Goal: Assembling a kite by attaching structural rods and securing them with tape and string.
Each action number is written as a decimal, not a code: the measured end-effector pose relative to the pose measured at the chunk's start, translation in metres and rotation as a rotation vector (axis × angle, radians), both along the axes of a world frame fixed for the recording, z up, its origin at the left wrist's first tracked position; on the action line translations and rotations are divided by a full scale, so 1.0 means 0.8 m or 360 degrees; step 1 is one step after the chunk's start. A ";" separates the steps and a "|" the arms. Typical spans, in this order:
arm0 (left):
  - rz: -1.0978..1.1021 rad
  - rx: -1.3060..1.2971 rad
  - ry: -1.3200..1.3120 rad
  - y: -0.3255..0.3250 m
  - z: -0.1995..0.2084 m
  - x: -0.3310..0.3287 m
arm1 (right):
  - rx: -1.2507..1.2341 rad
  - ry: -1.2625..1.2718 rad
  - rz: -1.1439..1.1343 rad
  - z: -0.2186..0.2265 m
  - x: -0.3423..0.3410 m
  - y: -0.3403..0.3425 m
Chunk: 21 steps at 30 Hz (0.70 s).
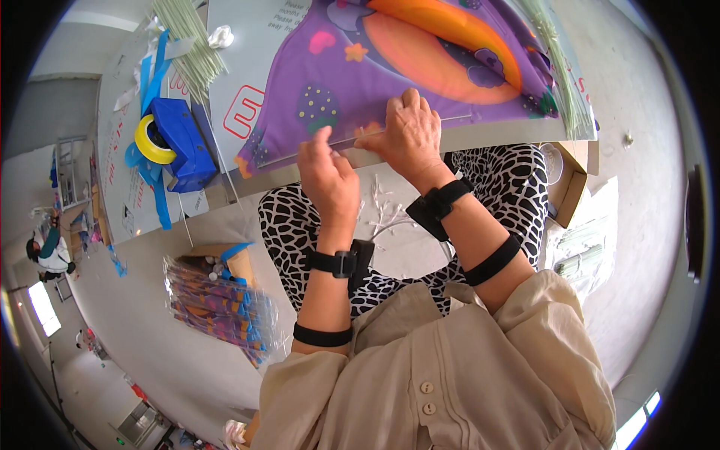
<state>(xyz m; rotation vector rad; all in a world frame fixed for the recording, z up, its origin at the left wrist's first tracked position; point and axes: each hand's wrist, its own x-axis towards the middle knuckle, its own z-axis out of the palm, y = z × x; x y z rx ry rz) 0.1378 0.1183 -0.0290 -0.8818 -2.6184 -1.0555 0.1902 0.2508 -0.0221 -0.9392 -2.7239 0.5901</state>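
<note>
Purple printed fabric point(289, 124) with an orange cut-out shape point(420, 64) lies over the board in front of me. Along its near edge runs a thin pale rod point(457, 118). My right hand point(412, 139) grips this edge, fingers curled and thumb pressed against it. Just to its left, my left hand point(328, 180) has its fingers bent at the same edge, index finger raised. Its fingertips are slightly blurred, and what lies between them is hidden.
A blue tape dispenser point(186, 146) with yellow tape stands on the board's left, below a bundle of pale thin rods point(187, 45). More rods point(559, 75) lie right. On the floor are a plastic-wrapped pack point(217, 307) and an open carton point(571, 184). A person point(54, 255) is far left.
</note>
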 end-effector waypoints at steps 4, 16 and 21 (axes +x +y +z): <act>-0.0300 -0.0615 0.0152 -0.001 0.021 0.022 | -0.0183 0.0222 0.0042 -0.011 0.017 0.009; -0.0204 -0.0987 0.0081 -0.018 0.001 0.015 | 0.0296 0.0141 0.0495 -0.007 0.056 -0.005; 0.0153 -0.0964 0.0015 -0.076 -0.005 -0.054 | 0.0357 0.0170 0.0277 -0.011 0.079 0.020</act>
